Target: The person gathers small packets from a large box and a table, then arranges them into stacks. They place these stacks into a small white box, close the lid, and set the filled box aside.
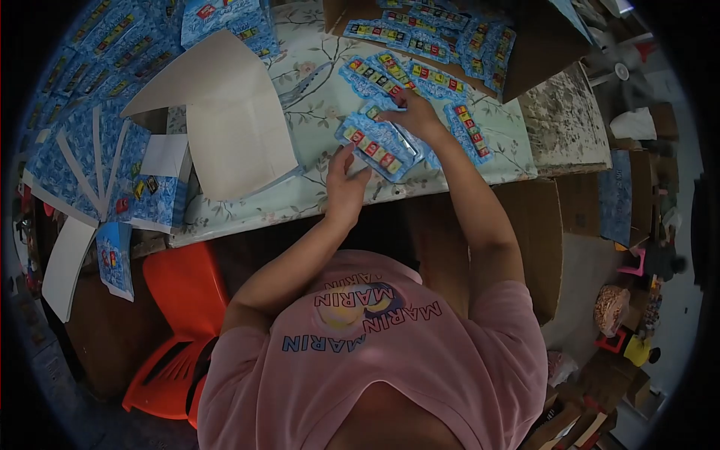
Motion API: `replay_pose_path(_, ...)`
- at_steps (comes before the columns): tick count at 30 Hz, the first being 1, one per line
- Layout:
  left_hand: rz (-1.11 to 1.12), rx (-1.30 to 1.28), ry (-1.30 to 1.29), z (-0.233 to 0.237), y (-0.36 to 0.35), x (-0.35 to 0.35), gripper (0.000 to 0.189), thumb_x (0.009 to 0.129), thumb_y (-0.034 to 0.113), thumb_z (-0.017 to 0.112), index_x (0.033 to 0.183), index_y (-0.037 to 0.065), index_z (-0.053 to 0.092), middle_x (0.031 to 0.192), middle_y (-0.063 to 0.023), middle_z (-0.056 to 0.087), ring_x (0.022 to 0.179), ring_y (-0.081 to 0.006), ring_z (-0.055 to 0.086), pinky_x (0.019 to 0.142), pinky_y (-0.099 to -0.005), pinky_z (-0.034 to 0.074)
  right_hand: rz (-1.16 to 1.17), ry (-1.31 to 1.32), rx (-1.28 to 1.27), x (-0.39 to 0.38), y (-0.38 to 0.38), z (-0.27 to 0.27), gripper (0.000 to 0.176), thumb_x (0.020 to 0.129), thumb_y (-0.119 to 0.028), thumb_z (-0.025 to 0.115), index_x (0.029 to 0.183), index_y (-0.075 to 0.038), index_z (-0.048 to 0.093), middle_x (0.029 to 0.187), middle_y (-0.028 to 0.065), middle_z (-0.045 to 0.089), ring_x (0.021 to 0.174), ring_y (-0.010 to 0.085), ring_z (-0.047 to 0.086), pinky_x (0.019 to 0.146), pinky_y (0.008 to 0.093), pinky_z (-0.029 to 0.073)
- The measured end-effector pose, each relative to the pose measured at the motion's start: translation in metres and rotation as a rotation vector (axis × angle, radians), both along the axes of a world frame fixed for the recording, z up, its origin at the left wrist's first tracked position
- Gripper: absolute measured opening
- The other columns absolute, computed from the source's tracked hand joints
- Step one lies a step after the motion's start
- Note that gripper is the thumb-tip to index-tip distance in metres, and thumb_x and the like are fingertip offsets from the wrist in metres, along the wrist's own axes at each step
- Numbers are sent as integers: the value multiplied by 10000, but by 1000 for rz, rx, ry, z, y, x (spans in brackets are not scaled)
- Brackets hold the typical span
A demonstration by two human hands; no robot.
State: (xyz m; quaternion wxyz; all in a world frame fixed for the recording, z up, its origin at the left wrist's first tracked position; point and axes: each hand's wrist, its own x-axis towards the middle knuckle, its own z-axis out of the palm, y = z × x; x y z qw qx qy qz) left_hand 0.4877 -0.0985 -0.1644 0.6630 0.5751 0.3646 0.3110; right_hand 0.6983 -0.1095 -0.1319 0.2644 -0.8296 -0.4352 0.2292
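Cloth with a flower print is covering the table (315, 90). At the table's far edge a cardboard box (540, 52) is sitting, and on the table's left part a white card sheet (232, 112) is lying flat. Near the table's front edge a blue packet stack (375, 146) (coloured blocks printed on it) is resting. The left hand (346, 184), fingers together, is touching its near end. The right hand (414, 114), fingers curled, is bearing on its far end; whether it is pinching I cannot tell.
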Motion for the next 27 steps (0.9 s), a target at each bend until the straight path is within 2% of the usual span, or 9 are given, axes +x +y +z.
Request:
replay_pose_path(7, -48, -394, -105, 6, 9, 6, 662, 746, 14, 659, 1325, 35, 339, 1253, -180, 417, 1166, -279, 429, 926, -358, 402, 77, 643, 169, -17, 8, -11, 422, 811, -300, 674, 1060, 18, 549, 934, 103, 619, 907, 183, 560, 797, 294, 439)
replay_pose_path(8, -44, -393, -107, 6, 12, 5, 662, 746, 14, 659, 1325, 35, 339, 1253, -180, 417, 1166, -279, 429, 926, -358, 402, 95, 549, 179, -24, 6, -4, 435, 815, -313, 671, 1067, 18, 543, 944, 105, 622, 927, 193, 562, 801, 303, 441)
replay_pose_path(10, -19, 670, 242, 9, 23, 0, 746, 705, 69, 710, 1345, 78, 327, 1274, -198, 398, 1224, -344, 363, 986, -410, 343, 218, 236, 215, -39, -2, 4, 438, 817, -316, 664, 1106, -14, 534, 929, 108, 636, 931, 201, 584, 790, 343, 449)
replay_pose_path(14, -151, 1165, 456, 31, 56, -6, 708, 664, 149, 741, 1284, 92, 403, 1250, -156, 447, 1179, -364, 414, 937, -416, 388, 668, -43, 46, -44, 1, 25, 392, 810, -281, 653, 1140, -97, 546, 862, 129, 647, 834, 272, 624, 735, 387, 457)
replay_pose_path(18, -493, 725, 453, 26, 69, -8, 505, 689, 158, 719, 1135, 55, 506, 1127, -157, 531, 1023, -361, 526, 824, -416, 450, 314, 119, 81, 19, 68, 18, 375, 807, -282, 650, 1103, -69, 563, 918, 136, 642, 852, 322, 608, 734, 382, 458)
replay_pose_path(20, -465, 825, 453, 27, 62, -8, 363, 717, 171, 697, 1019, 39, 545, 969, -148, 588, 846, -364, 585, 716, -426, 476, 41, -849, 322, 33, 95, -11, 441, 770, -395, 655, 1064, -73, 588, 903, 155, 631, 813, 281, 612, 707, 341, 472)
replay_pose_path(21, -462, 837, 460, 28, 62, -9, 363, 717, 171, 697, 1019, 39, 545, 969, -148, 588, 846, -364, 585, 716, -426, 476, 36, -846, 334, 29, 101, -13, 441, 770, -395, 655, 1064, -73, 588, 903, 155, 631, 813, 281, 612, 707, 341, 472)
replay_pose_path(24, -494, 807, 440, 29, 63, -16, 337, 745, 175, 681, 1024, 39, 548, 955, -156, 599, 822, -374, 589, 703, -422, 482, 205, -723, 59, 15, 109, -7, 437, 752, -322, 714, 1046, -38, 559, 909, 110, 610, 858, 219, 600, 729, 326, 467)
replay_pose_path(27, -311, 694, 318, 23, 63, -19, 304, 758, 176, 688, 994, 26, 568, 927, -148, 622, 773, -352, 614, 686, -400, 494, 26, 627, 656, 9, 88, 10, 257, 783, -126, 676, 979, -53, 528, 878, 51, 605, 835, 179, 596, 764, 308, 479)
